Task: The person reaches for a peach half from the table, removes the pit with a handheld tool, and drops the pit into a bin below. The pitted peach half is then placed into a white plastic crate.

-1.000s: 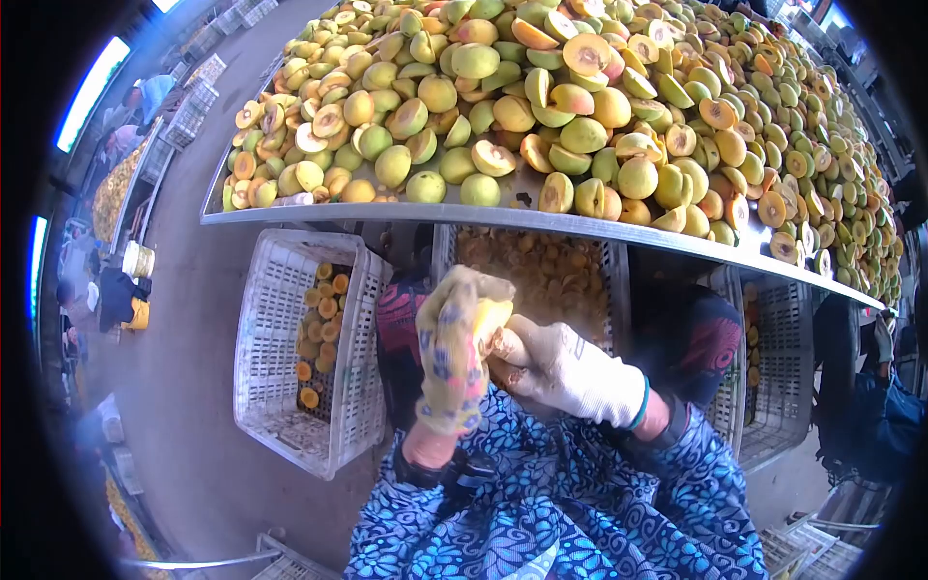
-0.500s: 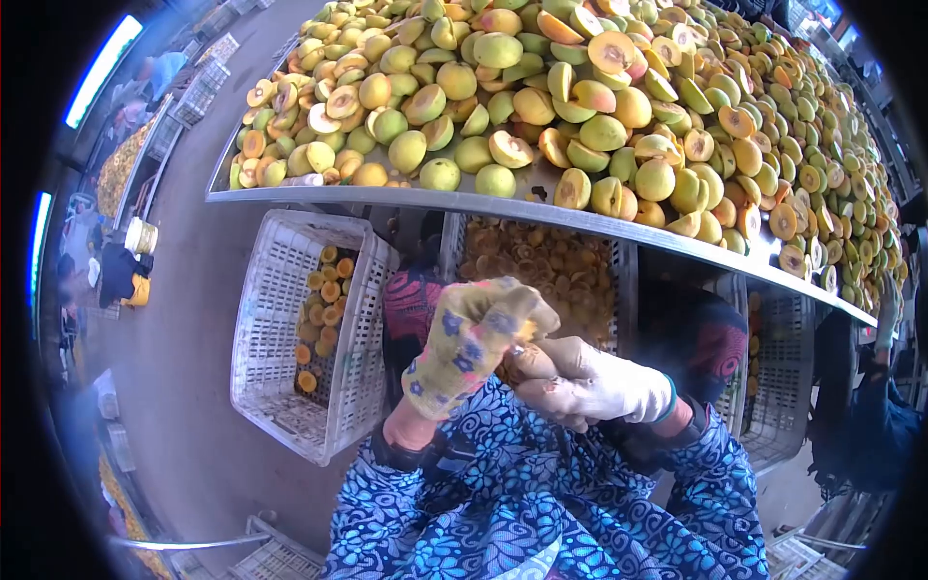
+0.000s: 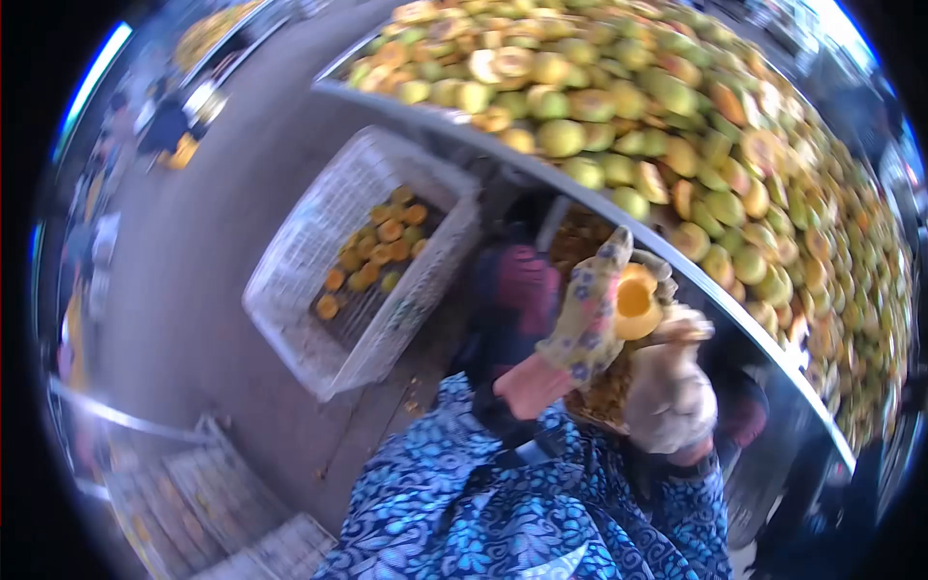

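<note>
In my left hand (image 3: pixel 592 314), gloved in yellow with a flower pattern, I hold a hollowed orange fruit half (image 3: pixel 636 301) with its cut side facing up. Beside it, my right hand (image 3: pixel 674 387) in a white glove is closed in a fist; motion blur hides what its fingers grip. Both hands are above a crate of brown scraps (image 3: pixel 582 237), near the edge of a metal table (image 3: pixel 474 135) heaped with green and yellow fruit halves (image 3: pixel 667 92).
A white plastic crate (image 3: pixel 280 280) with orange fruit halves (image 3: pixel 390 230) stands on the floor to the left. Pallet-like crates (image 3: pixel 193 503) lie at the lower left. A person (image 3: pixel 166 128) is at the far upper left.
The view has turned left, so the white crate shows further in. My hands have come apart; the left now shows a hollowed fruit half, held up beside the right.
</note>
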The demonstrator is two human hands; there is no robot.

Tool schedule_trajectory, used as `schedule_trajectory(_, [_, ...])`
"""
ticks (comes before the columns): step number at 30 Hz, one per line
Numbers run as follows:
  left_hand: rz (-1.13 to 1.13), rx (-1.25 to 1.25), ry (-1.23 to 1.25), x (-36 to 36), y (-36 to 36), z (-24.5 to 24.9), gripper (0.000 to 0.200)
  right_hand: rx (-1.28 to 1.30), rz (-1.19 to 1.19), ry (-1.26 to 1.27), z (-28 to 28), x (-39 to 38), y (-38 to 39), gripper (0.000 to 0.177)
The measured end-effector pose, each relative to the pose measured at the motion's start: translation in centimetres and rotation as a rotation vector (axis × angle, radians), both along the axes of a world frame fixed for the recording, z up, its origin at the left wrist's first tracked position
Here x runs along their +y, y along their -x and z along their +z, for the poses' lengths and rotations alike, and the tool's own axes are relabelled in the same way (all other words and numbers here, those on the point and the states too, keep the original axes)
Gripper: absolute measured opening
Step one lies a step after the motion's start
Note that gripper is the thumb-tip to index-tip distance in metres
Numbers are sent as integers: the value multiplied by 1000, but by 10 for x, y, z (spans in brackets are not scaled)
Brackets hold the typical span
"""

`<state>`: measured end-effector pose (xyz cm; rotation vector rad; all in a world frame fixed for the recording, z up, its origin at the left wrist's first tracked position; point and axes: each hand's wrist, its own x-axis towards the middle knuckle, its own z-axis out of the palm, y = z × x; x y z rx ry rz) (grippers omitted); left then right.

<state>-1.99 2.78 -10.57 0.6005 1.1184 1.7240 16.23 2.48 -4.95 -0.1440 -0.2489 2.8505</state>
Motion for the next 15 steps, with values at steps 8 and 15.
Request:
schedule_trajectory(8, [62, 1374, 506, -128, 215, 76, 39, -1533, 66, -1909, -19, -22, -1, 24])
schedule_trajectory(15, [-349, 1554, 198, -26, 227, 159, 66, -1445, 494, -1795, -43, -45, 6, 34])
